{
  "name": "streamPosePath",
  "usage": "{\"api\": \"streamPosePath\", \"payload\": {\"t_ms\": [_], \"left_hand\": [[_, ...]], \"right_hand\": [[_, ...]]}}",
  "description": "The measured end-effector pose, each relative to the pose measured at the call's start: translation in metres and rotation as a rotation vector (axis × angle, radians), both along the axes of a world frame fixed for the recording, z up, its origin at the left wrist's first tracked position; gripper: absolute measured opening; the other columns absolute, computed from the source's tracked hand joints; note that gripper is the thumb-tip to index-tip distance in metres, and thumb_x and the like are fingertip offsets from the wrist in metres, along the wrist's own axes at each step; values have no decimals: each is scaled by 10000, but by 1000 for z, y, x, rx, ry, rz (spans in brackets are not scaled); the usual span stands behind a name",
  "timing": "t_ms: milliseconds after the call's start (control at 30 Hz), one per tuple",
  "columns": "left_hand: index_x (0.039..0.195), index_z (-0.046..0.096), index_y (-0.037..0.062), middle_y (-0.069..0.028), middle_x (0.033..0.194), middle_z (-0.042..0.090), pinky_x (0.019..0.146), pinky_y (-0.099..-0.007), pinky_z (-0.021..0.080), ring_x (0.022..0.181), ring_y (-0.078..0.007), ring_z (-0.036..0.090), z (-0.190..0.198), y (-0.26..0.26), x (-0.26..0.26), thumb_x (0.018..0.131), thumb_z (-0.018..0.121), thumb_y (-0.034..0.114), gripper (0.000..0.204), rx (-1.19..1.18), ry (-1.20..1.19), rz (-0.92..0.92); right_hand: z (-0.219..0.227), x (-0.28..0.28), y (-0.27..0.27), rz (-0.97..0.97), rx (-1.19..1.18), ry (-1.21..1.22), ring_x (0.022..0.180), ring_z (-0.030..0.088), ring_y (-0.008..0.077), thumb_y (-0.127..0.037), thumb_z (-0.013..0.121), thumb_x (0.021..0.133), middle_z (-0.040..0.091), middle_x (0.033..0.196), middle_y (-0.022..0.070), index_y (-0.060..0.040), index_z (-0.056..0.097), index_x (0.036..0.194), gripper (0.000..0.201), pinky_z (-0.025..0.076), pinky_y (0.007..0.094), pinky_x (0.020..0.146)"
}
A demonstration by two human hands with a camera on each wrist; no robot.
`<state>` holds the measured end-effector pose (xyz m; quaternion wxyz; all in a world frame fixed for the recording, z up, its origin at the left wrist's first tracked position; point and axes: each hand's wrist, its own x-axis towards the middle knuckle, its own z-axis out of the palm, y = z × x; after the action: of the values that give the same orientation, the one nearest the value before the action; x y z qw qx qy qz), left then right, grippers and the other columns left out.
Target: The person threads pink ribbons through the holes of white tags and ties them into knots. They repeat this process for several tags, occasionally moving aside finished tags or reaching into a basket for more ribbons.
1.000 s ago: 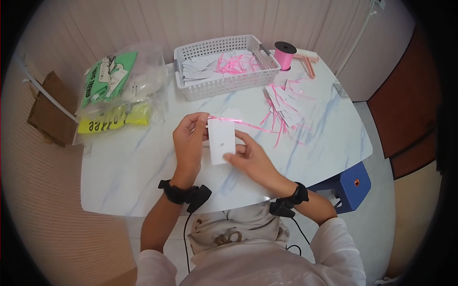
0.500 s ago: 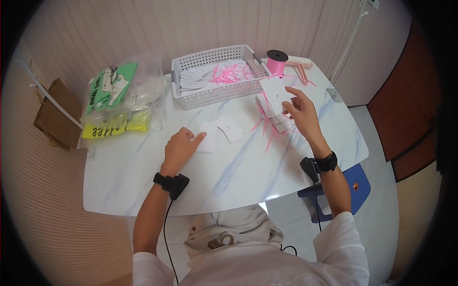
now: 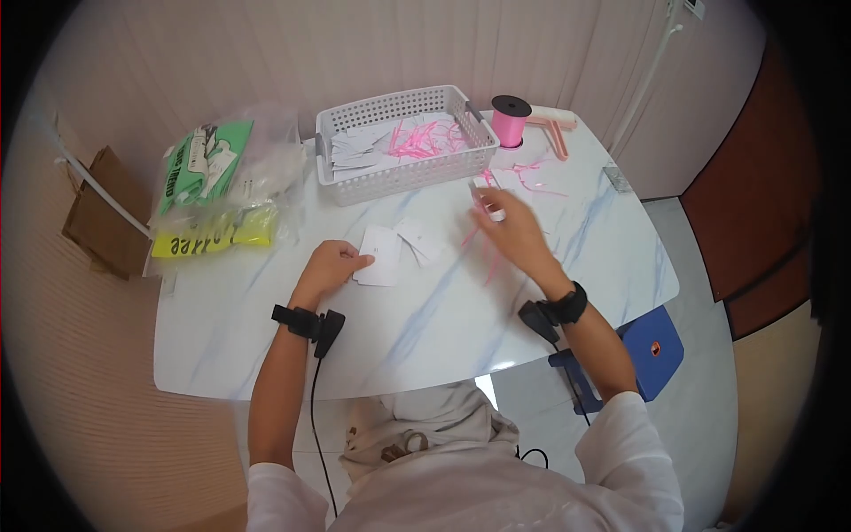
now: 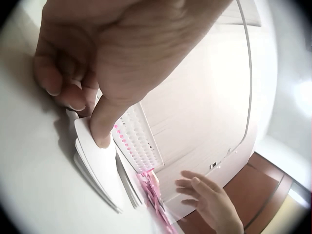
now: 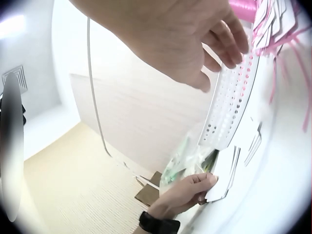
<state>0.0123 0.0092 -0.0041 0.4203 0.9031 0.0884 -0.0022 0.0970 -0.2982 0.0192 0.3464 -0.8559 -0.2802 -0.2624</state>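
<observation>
In the head view my left hand (image 3: 332,266) pinches the edge of a small stack of white cards (image 3: 381,259) on the table. The left wrist view shows its thumb flat on the top card (image 4: 100,146), the other fingers bent at the edge. A second fanned group of white cards (image 3: 421,241) lies just right of the stack. My right hand (image 3: 516,232) is raised over the cards with pink ribbons, hiding most of them. In the right wrist view this hand (image 5: 190,44) holds nothing, its fingers apart and slightly bent, beside the ribboned cards (image 5: 278,22).
A white perforated basket (image 3: 408,182) with cards and pink ribbons stands at the back. Right of it are a pink ribbon spool (image 3: 510,129) and a pink-handled tool (image 3: 557,137). Plastic-wrapped green and yellow packages (image 3: 213,232) lie at the left. A blue stool (image 3: 656,355) stands below the table's right side.
The ribboned card went right in my right hand and was let go over the pile; that hand has since moved back leftward. My left hand went down to the white stack and took hold of it.
</observation>
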Motion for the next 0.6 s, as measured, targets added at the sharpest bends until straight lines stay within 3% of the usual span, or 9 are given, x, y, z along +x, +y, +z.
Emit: {"api": "streamPosePath", "payload": {"t_ms": [33,67,200,333,400,500,600], "left_hand": [[754,630,-22,-20,591,546,476,-248,398,498,-107,493,11,-1,-1,777,743,256,302,-107,80,7],[750,631,-24,-21,584,547,460,-240,389,482,-98,491,16,-1,-2,792,732,242,288,-218,157,13],[730,633,-25,-24,572,547,444,-239,382,472,-92,493,6,11,-1,808,714,227,276,-274,146,3],[697,633,-33,-34,568,558,442,-241,386,469,-99,500,4,21,-2,815,698,244,309,-301,110,-37],[686,632,-37,-41,577,573,442,-241,387,475,-102,508,6,25,-3,818,688,260,330,-342,103,-49],[675,616,-9,-18,577,543,461,-237,388,497,-92,502,8,31,-5,844,677,263,326,-426,122,-60],[647,591,22,-1,574,524,485,-227,381,507,-87,486,7,30,-7,861,662,279,342,-524,121,-63]], "right_hand": [[1,-6,16,140,4,321,851,619,267,-278,669,826,636,990,114,-58,615,1078,338,487,387,765],[1,-6,29,103,-81,405,848,619,253,-321,677,811,641,970,103,-57,631,1026,344,487,373,753],[-6,4,55,56,-267,673,830,614,238,-383,693,773,652,907,86,-62,658,906,349,482,348,716],[-24,12,55,52,-249,615,733,609,209,-354,716,753,652,788,80,-44,662,815,322,465,332,645],[-31,22,51,174,-91,773,614,557,150,-327,724,762,615,669,47,-18,659,763,316,429,307,569],[-26,32,48,191,-82,903,559,490,102,-317,728,776,550,590,0,-4,659,746,321,402,278,533],[-22,36,43,205,-125,958,582,474,90,-311,705,809,544,635,-21,-13,669,770,302,390,267,531]]}}
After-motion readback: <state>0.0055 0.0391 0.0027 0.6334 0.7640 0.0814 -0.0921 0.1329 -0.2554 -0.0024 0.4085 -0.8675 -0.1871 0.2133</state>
